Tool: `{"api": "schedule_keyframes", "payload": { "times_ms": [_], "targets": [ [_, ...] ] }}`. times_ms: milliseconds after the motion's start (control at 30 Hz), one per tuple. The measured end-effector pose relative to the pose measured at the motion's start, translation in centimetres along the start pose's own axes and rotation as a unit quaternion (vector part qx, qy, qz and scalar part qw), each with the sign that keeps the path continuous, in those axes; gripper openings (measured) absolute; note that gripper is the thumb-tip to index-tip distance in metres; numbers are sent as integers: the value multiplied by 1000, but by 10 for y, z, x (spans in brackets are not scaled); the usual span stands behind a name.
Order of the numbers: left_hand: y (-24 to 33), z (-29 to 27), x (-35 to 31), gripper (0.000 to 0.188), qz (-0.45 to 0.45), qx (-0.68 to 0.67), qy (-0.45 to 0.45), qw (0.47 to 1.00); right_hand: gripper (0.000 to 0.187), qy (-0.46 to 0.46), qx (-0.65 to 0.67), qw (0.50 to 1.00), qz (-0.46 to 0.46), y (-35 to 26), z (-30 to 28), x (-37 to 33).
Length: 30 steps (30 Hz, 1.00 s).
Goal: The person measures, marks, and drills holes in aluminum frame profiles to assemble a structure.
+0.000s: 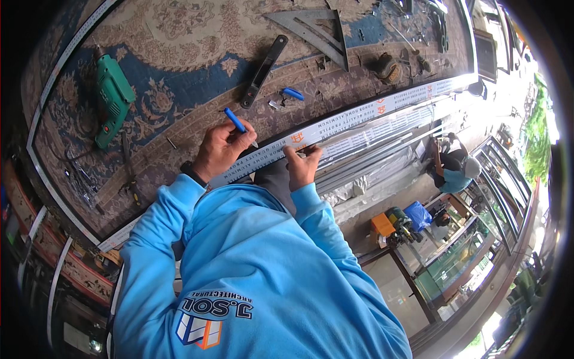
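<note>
My left hand (224,152) is closed around a blue marker (234,120), its pale tip pointing down at the edge of a long aluminium profile (341,124). The profile wears a white printed film and runs along the near edge of the carpeted work surface. A short way to the right, my right hand (303,169) has its thumb and fingers bent against the profile's near side. A blue marker cap (293,93) lies on the carpet beyond the profile.
On the patterned carpet (197,72) lie a green drill (115,96), a slotted black tool (263,72), a metal triangular square (317,50) and a round tape measure (388,69). More profiles (376,149) lie to the right. A person (455,170) crouches farther right.
</note>
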<state>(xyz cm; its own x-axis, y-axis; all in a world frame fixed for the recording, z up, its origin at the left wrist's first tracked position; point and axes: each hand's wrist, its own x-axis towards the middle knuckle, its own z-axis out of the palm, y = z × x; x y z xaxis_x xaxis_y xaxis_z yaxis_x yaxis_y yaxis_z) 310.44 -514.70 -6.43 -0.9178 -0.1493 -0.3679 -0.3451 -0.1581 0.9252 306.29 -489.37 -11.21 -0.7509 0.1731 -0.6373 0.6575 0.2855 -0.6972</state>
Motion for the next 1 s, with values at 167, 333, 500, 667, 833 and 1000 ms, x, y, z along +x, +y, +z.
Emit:
{"api": "schedule_keyframes", "payload": {
  "times_ms": [167, 333, 500, 667, 833, 1000],
  "targets": [
    [-2, 1, 2, 21, -7, 7, 1, 1000, 69, 0, 20, 1000, 16, -16, 4, -7],
    [-3, -2, 4, 21, -6, 12, 7, 1000, 67, 6, 22, 999, 32, -18, 3, -4],
    [-2, -8, 2, 21, -12, 11, 26, 1000, 66, 14, 28, 999, 30, -15, 0, 1],
    [-2, -13, 1, 22, -11, 3, 33, 999, 66, 17, 30, 999, 25, -21, -2, 4],
    [-4, -16, 1, 23, -17, 2, 24, 1000, 64, 24, 43, 998, 47, -29, -12, 15],
    [-3, -16, 2, 21, -4, -13, 38, 999, 53, 43, 29, 999, -6, -33, -24, 39]
  ]
}}
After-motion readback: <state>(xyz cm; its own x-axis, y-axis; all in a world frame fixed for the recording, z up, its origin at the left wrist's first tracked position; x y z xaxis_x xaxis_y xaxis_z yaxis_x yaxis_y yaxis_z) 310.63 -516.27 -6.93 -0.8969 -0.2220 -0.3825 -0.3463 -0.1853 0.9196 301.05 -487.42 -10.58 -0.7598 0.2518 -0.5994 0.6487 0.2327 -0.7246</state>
